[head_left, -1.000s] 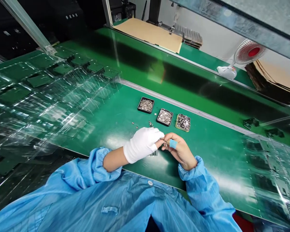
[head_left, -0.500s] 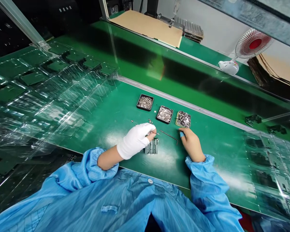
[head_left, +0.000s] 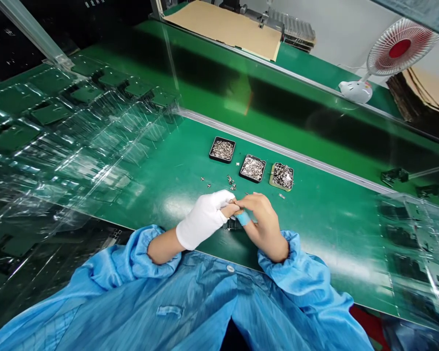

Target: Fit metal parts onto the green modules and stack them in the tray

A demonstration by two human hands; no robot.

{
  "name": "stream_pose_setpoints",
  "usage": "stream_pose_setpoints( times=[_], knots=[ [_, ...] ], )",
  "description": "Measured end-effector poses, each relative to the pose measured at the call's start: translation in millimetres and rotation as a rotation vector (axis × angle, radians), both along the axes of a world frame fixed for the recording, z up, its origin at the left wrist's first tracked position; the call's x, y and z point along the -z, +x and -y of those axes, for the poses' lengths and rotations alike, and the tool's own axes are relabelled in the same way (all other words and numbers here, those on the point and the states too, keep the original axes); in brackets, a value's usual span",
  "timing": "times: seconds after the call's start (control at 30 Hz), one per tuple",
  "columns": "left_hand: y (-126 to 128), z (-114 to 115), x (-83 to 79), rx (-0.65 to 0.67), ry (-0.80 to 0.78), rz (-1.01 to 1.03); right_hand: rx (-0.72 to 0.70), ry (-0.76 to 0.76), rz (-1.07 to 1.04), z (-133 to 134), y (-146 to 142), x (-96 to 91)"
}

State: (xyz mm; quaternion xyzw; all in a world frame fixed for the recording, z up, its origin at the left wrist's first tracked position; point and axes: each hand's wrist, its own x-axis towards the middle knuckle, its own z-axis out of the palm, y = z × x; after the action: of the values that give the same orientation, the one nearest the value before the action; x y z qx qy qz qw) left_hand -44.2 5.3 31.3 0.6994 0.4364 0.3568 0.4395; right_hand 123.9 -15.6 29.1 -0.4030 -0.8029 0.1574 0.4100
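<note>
Head view of a green counter [head_left: 325, 219] at a workstation. Near the lower centre of the frame the left hand [head_left: 205, 219], in a white glove, and the bare right hand [head_left: 261, 222], with a blue cot on one finger, meet fingertip to fingertip. Both hands are curled nearly closed and pinch something small between them; what it is cannot be made out. A dark ribbed metal part [head_left: 229, 225] lies on the counter directly beneath the joined fingers, mostly covered by them; whether either hand touches it cannot be told.

Just above the hands, loose small metal pieces [head_left: 231, 182] are scattered on the counter. Further up, three shallow trays of small metal parts stand in a row: the left tray [head_left: 222, 149], the middle tray [head_left: 252, 168] and the right tray [head_left: 282, 176], all well apart from the hands. Clear plastic blister trays [head_left: 76, 141] fill the left of the frame. A small fan [head_left: 395, 53] stands at upper right.
</note>
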Motion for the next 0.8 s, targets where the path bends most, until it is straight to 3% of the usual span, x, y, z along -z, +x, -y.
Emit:
stream_pose_setpoints(
  times=[0.17,0.33,0.4,0.5,0.6,0.7,0.8],
  knots=[
    [-5.3,0.2,2.1,0.112,0.127,-0.039,0.024,-0.008,-0.015,-1.5,-0.3,-0.1],
    [-13.3,-1.9,10.2,0.114,0.463,-0.340,0.001,-0.050,0.027,-0.1,-0.2,-1.5],
    [-17.7,-3.1,13.4,0.095,0.524,-0.389,-0.001,-0.082,0.014,-1.6,2.3,-0.6],
    [-22.0,-4.1,21.0,0.037,0.453,-0.244,0.043,-0.171,-0.043,-6.8,8.1,2.9],
    [-20.3,-4.8,34.0,0.035,0.251,-0.100,0.042,-0.248,-0.030,-11.8,10.7,11.2],
    [-15.1,-5.6,46.9,0.118,0.052,-0.066,0.015,-0.231,0.067,-13.0,7.7,22.1],
    [-11.7,-5.5,52.0,0.125,-0.030,-0.055,0.020,-0.190,0.140,-11.1,4.1,30.0]
  ],
)
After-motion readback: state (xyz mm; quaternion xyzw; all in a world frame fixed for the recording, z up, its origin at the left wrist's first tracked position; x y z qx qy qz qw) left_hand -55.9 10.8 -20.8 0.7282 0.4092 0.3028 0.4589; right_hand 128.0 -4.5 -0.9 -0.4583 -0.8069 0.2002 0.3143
